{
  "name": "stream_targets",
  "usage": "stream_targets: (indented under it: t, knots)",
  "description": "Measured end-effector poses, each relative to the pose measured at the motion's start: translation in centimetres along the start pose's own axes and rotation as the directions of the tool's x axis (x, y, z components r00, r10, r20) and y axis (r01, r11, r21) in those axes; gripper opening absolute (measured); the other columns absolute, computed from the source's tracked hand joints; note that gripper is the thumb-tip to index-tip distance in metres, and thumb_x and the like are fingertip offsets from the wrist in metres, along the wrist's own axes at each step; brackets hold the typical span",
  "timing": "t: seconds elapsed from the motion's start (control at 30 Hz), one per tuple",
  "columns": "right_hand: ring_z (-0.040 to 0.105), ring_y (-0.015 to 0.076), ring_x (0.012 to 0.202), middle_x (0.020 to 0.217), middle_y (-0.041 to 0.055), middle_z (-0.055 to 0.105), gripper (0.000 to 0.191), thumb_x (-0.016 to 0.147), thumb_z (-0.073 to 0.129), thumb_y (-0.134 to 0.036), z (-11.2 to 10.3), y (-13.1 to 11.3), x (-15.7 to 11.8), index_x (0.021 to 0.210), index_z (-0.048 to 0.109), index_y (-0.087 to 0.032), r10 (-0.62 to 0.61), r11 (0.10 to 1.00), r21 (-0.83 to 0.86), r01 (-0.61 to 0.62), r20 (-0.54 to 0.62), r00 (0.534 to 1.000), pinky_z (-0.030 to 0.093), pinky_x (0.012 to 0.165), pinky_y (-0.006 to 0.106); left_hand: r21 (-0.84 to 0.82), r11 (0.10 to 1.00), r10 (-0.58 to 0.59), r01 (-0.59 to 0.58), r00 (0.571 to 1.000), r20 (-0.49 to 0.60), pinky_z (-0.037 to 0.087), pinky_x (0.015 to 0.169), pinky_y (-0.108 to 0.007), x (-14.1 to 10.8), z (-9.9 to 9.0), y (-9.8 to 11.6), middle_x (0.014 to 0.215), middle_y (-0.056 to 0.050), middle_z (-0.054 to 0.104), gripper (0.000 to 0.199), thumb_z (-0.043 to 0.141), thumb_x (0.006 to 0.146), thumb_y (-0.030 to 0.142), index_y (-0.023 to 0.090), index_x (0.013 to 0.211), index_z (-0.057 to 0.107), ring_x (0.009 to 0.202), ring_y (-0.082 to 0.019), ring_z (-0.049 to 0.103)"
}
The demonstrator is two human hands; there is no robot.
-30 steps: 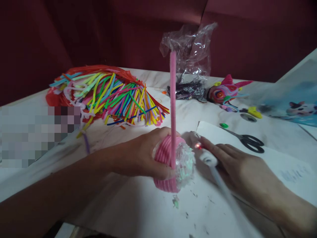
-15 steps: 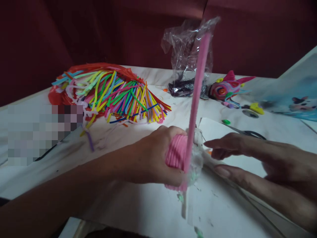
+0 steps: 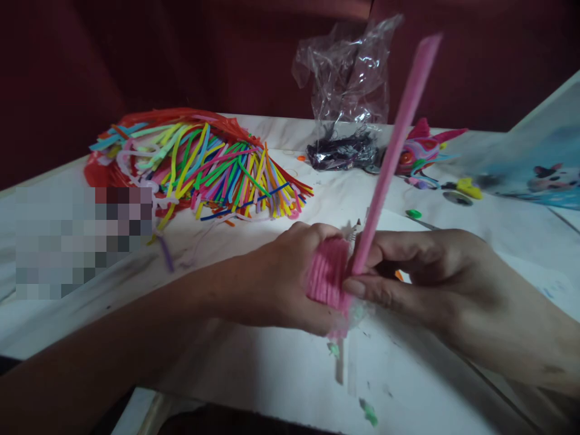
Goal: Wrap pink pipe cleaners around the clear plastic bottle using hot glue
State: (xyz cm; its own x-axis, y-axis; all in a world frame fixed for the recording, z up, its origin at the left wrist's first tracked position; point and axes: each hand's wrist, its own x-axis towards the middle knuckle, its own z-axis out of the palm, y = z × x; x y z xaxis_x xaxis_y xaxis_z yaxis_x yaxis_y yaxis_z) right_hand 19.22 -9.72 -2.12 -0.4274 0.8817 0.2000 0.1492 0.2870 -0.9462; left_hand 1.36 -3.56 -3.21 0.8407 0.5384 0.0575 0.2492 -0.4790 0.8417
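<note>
**Two hands on one pink coil**

I see my left hand [image 3: 281, 281] wrapped around one ribbed pink pipe-cleaner coil [image 3: 327, 279], near centre above the white surface [image 3: 272, 374]. My right hand [image 3: 421, 278] pinches one long pink fuzzy stem [image 3: 394, 145] rising from it. One multicoloured stem pile [image 3: 203, 169] lies far left.

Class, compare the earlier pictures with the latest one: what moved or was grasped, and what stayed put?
The right hand left the table and pinched the pink stem, which tipped from upright toward the right. The left hand still grips the pink coil. The pile of coloured stems and plastic bag stayed put.
</note>
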Motion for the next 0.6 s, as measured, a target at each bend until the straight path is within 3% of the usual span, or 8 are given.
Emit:
stream_targets:
  t: [0.17,0.6]
  knots:
    - [0.044,0.0096,0.067,0.078,0.0064,0.042,0.025,0.089,0.058,-0.025,0.12,0.79,-0.03,0.078,0.057,-0.003,0.084,0.995,-0.049,-0.087,-0.046,0.995,0.041,0.059,0.004,0.148,0.989,-0.02,0.019,1.0,0.003,0.047,0.083,-0.039,-0.25,-0.23,-0.05,0.112,-0.009,0.052,0.073,0.071,0.057,0.034,0.018,0.12,0.038,0.097,-0.025,0.053]
    - [0.045,0.0095,0.067,0.077,0.0065,0.043,0.027,0.086,0.061,-0.029,-0.24,1.13,0.24,0.078,0.058,-0.004,0.094,0.993,-0.063,-0.096,-0.035,0.995,0.042,0.059,0.003,0.174,0.984,-0.03,0.03,1.0,-0.001,0.047,0.079,-0.038,-0.44,-0.38,0.11,0.112,-0.01,0.052,0.075,0.073,0.057,0.033,0.017,0.121,0.038,0.097,-0.026,0.053]
